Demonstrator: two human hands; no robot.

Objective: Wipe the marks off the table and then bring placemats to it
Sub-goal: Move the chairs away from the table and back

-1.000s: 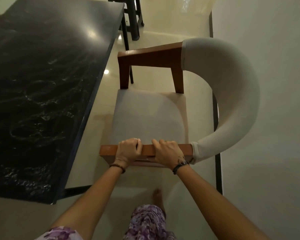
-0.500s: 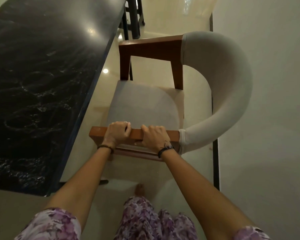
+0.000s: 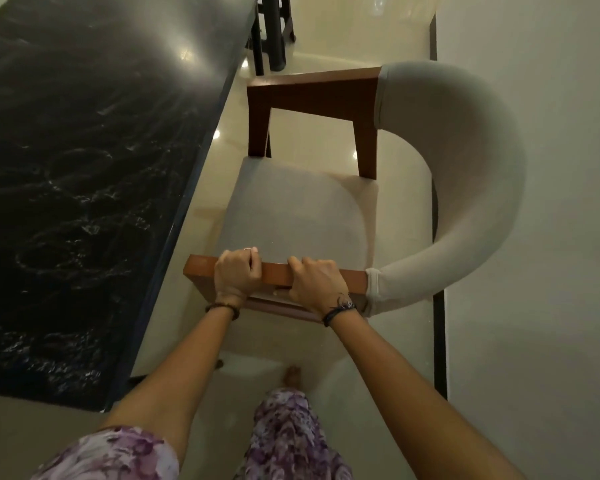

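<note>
The black marble table [image 3: 66, 174] fills the left of the head view, its top glossy with faint swirl marks. Beside its right edge stands a chair [image 3: 291, 216] with a grey seat, wooden arms and a curved padded back. My left hand [image 3: 236, 275] and my right hand [image 3: 317, 284] both grip the chair's near wooden armrest [image 3: 276, 273], fingers curled over its top, a hand's width apart. No placemats or cloth are in view.
A pale wall [image 3: 534, 237] runs close along the right of the chair, with a dark skirting strip at the floor. Dark furniture legs [image 3: 274, 32] stand at the far end. My foot [image 3: 293, 374] is on the glossy cream floor just behind the chair.
The chair has shifted slightly with both hands still gripping the armrest; it drew nearer the table's side half a second ago and sits a little lower in view now.
</note>
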